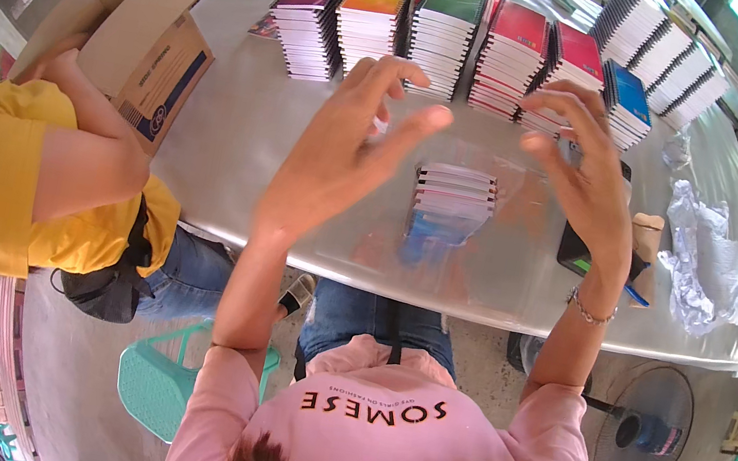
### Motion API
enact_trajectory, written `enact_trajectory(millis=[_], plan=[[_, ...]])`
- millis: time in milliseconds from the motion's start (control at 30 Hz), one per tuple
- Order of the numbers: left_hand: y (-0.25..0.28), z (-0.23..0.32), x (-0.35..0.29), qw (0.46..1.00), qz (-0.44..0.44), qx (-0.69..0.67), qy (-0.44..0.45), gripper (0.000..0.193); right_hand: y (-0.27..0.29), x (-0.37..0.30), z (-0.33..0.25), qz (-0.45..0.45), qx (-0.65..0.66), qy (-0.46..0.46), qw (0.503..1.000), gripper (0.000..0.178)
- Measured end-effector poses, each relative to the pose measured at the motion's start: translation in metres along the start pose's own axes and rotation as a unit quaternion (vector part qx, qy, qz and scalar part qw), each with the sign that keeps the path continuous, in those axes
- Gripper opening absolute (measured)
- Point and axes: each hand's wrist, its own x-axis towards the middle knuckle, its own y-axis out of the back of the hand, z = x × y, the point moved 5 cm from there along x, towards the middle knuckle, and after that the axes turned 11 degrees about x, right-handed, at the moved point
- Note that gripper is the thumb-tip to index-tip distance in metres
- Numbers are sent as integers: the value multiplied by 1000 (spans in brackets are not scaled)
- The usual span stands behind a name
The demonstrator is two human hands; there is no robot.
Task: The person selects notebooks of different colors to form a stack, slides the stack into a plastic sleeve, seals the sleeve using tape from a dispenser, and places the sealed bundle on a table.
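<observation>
My left hand (350,143) is raised over the metal table, fingers apart and curved, with nothing in it. Opposite it, my right hand (586,175) hovers with its fingers spread and bent, also holding nothing. Between and below them lies a small stack of notebooks (450,207) with white page edges and a blue lower side. Shiny clear plastic (519,193) shows at the stack; whether it wraps the notebooks or lies beside them, I cannot tell. Beyond my fingers stand stacks of spiral notebooks with purple (308,27), yellow (368,28), green (442,41), red (509,63) and blue (626,103) covers.
White-paged spiral stacks (661,60) stand at the back right. Crumpled silvery plastic (704,260) and a dark flat device (574,252) lie on the right. An open cardboard box (155,69) and a person in yellow (53,175) are at left; a fan (644,432) stands below the table's right.
</observation>
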Motion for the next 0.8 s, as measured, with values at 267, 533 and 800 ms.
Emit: enact_trajectory(millis=[267,533,800], plan=[[-21,-20,11,995,-36,-76,43,48,-32,9,34,-50,41,-100,993,36],[-71,-85,-22,960,-24,-237,148,67,-75,11,66,-197,-6,-106,975,41],[-95,-52,-9,912,-162,-307,217,62,-90,2,113,-345,102,-235,903,40]])
